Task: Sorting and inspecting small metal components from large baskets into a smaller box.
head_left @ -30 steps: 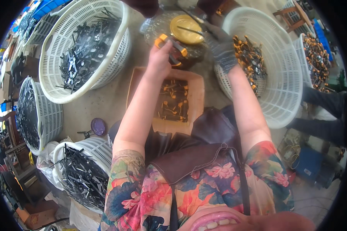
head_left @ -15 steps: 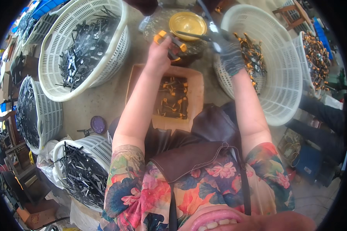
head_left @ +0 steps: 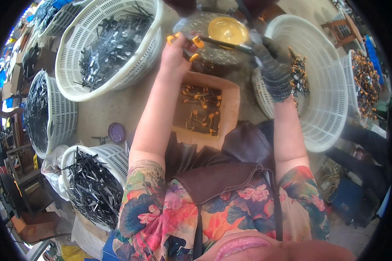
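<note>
Left hand (head_left: 178, 51) clamped on orange-tipped handles (head_left: 198, 41) near a yellow bowl (head_left: 228, 29), gloved right hand (head_left: 273, 67) gripping a dark strip (head_left: 224, 43); a box (head_left: 231, 100) holds orange-and-black pieces (head_left: 201, 109), a white basket (head_left: 135, 65) black parts (head_left: 113, 48).

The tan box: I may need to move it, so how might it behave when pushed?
The box likely slides rather than rolls, having flat, straight sides. Its many orange-and-black parts probably add weight.
</note>
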`<state>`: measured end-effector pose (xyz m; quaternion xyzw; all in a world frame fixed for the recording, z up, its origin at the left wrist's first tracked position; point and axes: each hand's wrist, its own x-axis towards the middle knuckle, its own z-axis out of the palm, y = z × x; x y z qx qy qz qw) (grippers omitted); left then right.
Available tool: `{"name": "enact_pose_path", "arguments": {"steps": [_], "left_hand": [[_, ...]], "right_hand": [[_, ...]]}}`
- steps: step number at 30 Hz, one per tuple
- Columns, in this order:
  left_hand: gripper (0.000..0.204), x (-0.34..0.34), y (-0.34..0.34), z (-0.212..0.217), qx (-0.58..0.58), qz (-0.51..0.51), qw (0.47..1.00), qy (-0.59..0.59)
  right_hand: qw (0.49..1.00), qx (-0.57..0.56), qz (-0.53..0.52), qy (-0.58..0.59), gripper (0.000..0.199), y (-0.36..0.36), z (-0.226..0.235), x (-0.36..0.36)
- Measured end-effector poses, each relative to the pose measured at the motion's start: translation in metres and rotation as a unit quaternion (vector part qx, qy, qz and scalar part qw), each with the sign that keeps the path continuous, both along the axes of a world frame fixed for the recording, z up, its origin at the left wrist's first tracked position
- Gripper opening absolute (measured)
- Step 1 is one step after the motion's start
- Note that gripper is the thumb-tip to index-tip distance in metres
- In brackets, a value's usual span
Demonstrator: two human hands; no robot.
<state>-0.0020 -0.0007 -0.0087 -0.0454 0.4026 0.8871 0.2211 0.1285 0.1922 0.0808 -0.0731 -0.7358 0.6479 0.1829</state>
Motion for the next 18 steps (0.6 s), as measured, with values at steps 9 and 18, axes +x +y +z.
{"name": "enact_pose_path", "arguments": {"steps": [9,18], "left_hand": [[0.029,0.000,0.000,0.002,0.015,-0.010,1.000,0.020],[0.018,0.015,0.004,0.009,-0.032,0.030,0.997,0.057]], "right_hand": [[1.000,0.006,-0.001,-0.022,0.025,-0.008,-0.002,0.000],[0.998,0.027,0.048,0.005,0.025,-0.016,-0.021,-0.004]]}}
